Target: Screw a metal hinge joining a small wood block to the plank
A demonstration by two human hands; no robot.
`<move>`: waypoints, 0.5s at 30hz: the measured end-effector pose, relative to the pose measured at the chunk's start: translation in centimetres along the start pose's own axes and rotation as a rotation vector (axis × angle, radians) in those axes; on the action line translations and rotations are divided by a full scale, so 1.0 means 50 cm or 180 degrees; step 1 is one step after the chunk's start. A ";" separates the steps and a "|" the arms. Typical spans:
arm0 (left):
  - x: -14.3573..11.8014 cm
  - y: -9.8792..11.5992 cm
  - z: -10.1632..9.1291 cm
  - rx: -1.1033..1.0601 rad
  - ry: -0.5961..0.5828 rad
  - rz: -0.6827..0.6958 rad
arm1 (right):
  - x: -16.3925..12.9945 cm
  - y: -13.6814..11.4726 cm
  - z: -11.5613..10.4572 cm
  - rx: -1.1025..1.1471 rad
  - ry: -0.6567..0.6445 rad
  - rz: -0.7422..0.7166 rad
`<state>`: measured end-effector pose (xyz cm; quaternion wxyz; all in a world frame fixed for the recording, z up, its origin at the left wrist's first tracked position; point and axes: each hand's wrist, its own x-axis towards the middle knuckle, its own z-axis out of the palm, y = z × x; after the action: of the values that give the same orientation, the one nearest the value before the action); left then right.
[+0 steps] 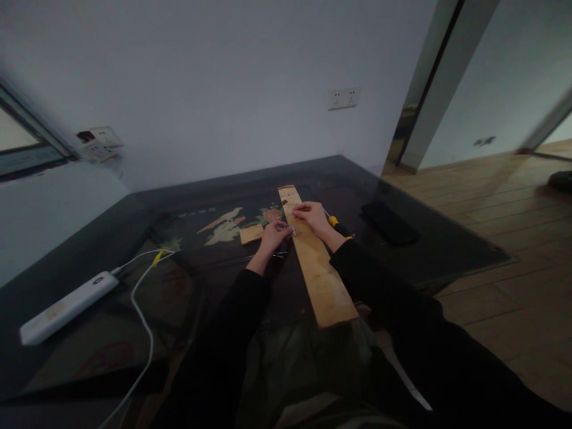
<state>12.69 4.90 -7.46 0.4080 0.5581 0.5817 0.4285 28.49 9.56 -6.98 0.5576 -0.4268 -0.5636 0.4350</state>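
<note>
A long, narrow wooden board [319, 280] lies on the dark table, its near end at the table's front edge. At the board's left edge, my left hand [271, 236] is closed with its fingertips on a small shiny metal piece [292, 232] whose exact kind is unclear. My right hand [314, 217] is over the board, thumb and fingers pinched together; anything between them is too small to make out. Right of the board lies a screwdriver [339, 226] with a yellow and black handle, partly hidden by my right wrist. Thin metal bits [280, 255] lie beside my left wrist.
A small wooden block [251, 235] lies left of my left hand. Farther right is a black flat object [389, 223]. A white power strip [69, 307] with its cable [145, 325] occupies the table's left side. The wall with a socket [344, 98] stands behind.
</note>
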 end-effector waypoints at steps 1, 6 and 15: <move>0.000 0.001 0.000 0.0021 0.0007 -0.0021 | 0.000 0.000 0.000 -0.0031 0.0014 -0.0024; 0.003 0.000 0.002 0.0140 0.0004 -0.0017 | -0.001 -0.006 0.002 -0.0371 -0.0042 -0.0215; 0.007 -0.005 0.004 0.0098 -0.0051 -0.0012 | -0.015 -0.016 0.006 -0.1211 -0.0309 -0.0704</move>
<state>12.78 5.25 -7.74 0.4048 0.5666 0.5860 0.4143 28.22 8.61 -6.38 0.4835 -0.4386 -0.7050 0.2771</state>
